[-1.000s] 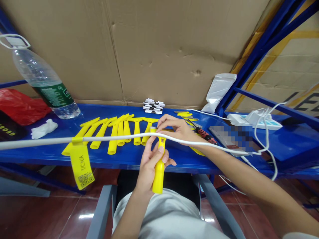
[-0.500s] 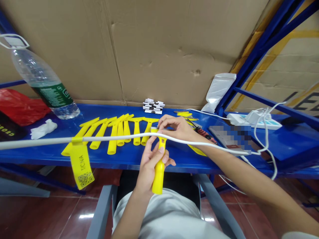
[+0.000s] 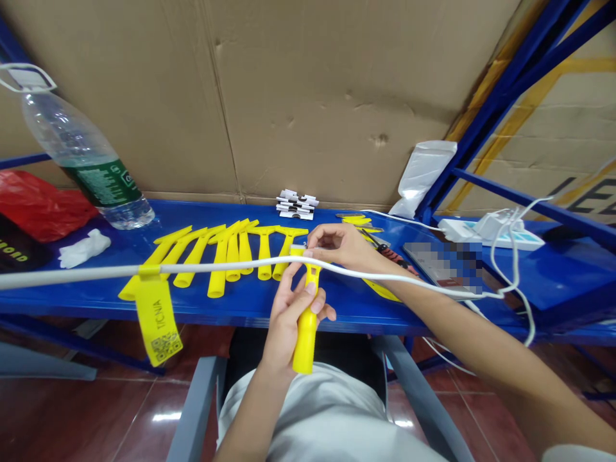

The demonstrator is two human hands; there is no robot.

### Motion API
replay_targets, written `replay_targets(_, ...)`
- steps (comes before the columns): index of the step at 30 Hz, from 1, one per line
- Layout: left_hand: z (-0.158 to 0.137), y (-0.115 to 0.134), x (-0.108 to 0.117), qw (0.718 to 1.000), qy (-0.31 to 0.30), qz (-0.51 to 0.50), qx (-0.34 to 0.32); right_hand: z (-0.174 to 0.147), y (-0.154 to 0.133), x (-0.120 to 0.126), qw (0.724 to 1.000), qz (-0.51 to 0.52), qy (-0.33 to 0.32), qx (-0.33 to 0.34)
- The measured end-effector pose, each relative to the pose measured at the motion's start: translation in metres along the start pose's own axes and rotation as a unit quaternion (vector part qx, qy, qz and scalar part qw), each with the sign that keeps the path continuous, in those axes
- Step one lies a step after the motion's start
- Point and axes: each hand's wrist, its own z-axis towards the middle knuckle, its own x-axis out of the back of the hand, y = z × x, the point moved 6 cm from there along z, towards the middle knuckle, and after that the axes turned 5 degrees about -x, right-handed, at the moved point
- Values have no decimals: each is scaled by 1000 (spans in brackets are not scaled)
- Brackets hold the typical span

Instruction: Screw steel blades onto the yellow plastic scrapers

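A yellow plastic scraper (image 3: 305, 340) with a T-shaped head is gripped round its handle by my left hand (image 3: 287, 314), hollow end toward my body. Along its head lies a thin greyish blade (image 3: 299, 247), partly covered by fingers. My right hand (image 3: 339, 244) pinches at the blade's right part, thumb and fingertips pressed together over the head. Beyond my hands several more yellow scrapers (image 3: 219, 266) rest side by side on the blue shelf (image 3: 269, 305). A white cable (image 3: 231, 265) passes across the view in front of the scraper head.
A small stack of white-and-black pieces (image 3: 296, 205) stands at the back. Right are yellow pieces (image 3: 359, 220), a red-and-black tool (image 3: 392, 255), a flat device (image 3: 433, 266) and a power strip (image 3: 522, 237). Left are a water bottle (image 3: 99, 173), crumpled tissue (image 3: 85, 249) and red bag (image 3: 43, 205).
Both hands stay at the scraper head with almost the same grip. My right fingers have shifted very slightly, and the scraper's lower end has moved a touch left.
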Motion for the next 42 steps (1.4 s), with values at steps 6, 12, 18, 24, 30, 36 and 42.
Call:
replay_targets(6,0,2,2,999,23,-26,-10,0,-17,22,992,-117,47,29)
replay_targets(12,-3,6,-2,999,24,-31,-29,-27,-20,98,922,-361,129,-54)
replay_targets(18,-5,9,-8,999,1,-31,-44,-82,18,125,830,-510,105,-201)
replay_targets(24,-6,10,-9,999,8,-28,-40,-95,30,121,823,-518,85,-216)
replay_targets(30,-5,7,-7,999,14,-33,-39,-85,4,124,862,-478,124,-114)
replay_targets(36,-7,5,-1,998,29,-36,-39,-75,-58,130,904,-342,245,75)
replay_targets(42,-7,7,0,997,56,-41,-45,-64,-97,120,904,-136,340,220)
